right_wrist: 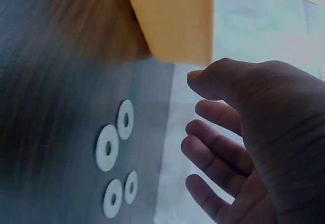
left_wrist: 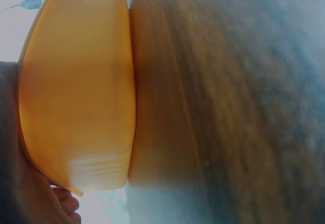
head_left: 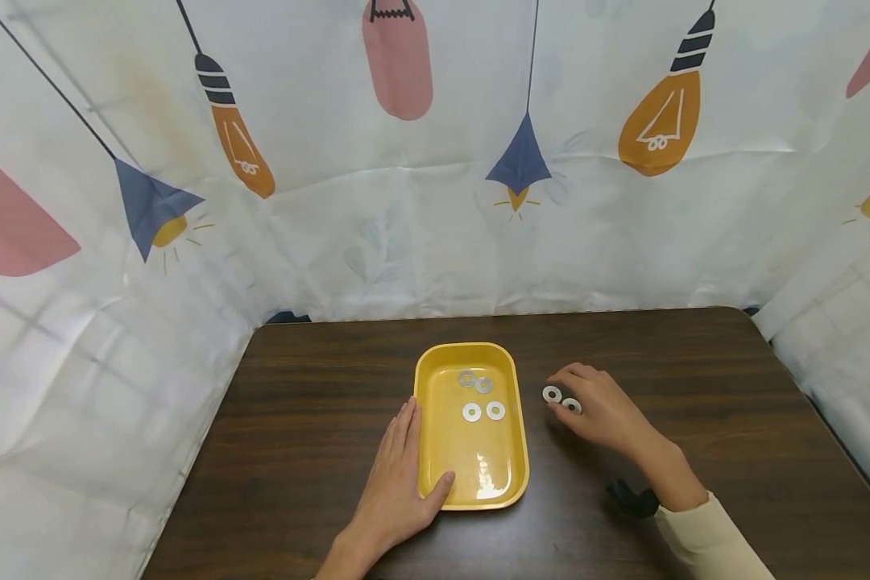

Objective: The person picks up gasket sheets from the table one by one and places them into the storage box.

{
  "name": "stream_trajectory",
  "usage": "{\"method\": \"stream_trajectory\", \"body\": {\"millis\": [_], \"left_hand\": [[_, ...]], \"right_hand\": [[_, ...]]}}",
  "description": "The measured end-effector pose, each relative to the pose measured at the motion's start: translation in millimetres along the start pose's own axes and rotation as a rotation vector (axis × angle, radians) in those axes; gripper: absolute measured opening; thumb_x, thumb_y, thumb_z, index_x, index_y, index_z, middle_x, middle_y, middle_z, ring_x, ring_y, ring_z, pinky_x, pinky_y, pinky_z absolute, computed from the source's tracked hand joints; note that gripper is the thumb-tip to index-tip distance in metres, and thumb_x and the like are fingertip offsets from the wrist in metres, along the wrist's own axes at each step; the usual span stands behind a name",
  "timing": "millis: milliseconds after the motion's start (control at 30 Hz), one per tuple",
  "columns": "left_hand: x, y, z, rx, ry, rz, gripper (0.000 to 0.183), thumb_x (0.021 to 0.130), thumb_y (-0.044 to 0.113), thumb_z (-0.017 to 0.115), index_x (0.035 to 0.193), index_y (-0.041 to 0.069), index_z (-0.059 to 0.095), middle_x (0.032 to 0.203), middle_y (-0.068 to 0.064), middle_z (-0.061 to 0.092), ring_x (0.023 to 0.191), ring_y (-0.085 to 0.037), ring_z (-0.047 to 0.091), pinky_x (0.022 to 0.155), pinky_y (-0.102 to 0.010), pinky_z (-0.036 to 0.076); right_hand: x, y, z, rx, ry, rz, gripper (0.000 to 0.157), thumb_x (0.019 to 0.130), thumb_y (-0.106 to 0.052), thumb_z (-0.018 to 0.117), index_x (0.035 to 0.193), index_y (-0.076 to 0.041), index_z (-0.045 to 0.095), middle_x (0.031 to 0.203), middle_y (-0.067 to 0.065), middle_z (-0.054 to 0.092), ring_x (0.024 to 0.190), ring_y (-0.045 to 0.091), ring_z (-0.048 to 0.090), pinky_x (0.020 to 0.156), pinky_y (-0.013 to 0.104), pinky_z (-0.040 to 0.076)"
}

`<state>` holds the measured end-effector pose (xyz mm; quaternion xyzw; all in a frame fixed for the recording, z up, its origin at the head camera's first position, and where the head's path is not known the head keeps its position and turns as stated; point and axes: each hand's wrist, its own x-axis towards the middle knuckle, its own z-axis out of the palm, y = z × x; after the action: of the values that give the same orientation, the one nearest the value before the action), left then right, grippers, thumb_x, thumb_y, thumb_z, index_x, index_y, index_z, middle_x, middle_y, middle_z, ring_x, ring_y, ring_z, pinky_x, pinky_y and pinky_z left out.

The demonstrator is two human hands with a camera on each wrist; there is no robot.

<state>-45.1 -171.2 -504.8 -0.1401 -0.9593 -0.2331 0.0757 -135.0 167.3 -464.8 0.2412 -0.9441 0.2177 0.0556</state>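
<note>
A shallow yellow tray (head_left: 471,467) holds several flat metal washers (head_left: 466,413) in its far half. My left hand (head_left: 399,475) lies along the tray's left side with straight fingers, its thumb over the near left rim. To the right of the tray, my right hand (head_left: 605,411) hovers over more washers (head_left: 546,395) on the table. In the right wrist view its fingers are loosely bent and spread, with nothing between them. Several washers (right_wrist: 101,155) lie flat below it in that view; from the head, the hand covers some of these.
A dark wood-grain table (head_left: 319,419) carries everything. Behind and beside it hangs a white curtain (head_left: 435,250) printed with lamps and bulbs. A black band (head_left: 634,498) hangs at my right wrist, by a cream sleeve (head_left: 706,540).
</note>
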Motion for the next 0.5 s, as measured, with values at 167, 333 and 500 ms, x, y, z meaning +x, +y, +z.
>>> {"method": "stream_trajectory", "body": {"millis": [167,333,500], "left_hand": [[0.9,0.2,0.7,-0.005,0.004,0.007,0.106,0.088,0.048,0.075,0.168,0.001,0.023,0.178,-0.011,0.021,0.164,-0.028,0.026,0.131,-0.025,0.006],[1.2,0.3,0.7,-0.005,0.012,0.015,0.106,0.088,0.048,0.076,0.167,0.001,0.023,0.178,-0.012,0.022,0.164,-0.028,0.026,0.129,-0.018,-0.001],[0.6,-0.1,1.1,-0.013,0.004,0.008,0.106,0.088,0.047,0.076,0.168,0.001,0.023,0.178,-0.011,0.021,0.164,-0.028,0.026,0.129,-0.015,-0.005]], "right_hand": [[-7,7,2.7,-0.004,0.000,0.017,0.033,0.091,-0.017,0.080,0.121,-0.005,0.075,0.116,0.011,0.073,0.109,0.032,0.069,0.092,0.059,0.056],[-14,14,6.6,-0.017,-0.015,0.044,0.027,0.090,-0.017,0.082,0.115,-0.006,0.076,0.112,0.010,0.073,0.099,0.026,0.068,0.087,0.056,0.057],[-21,20,13.8,-0.023,-0.028,0.067,0.028,0.089,-0.018,0.084,0.114,-0.009,0.076,0.107,0.005,0.072,0.095,0.022,0.066,0.085,0.053,0.057]]}}
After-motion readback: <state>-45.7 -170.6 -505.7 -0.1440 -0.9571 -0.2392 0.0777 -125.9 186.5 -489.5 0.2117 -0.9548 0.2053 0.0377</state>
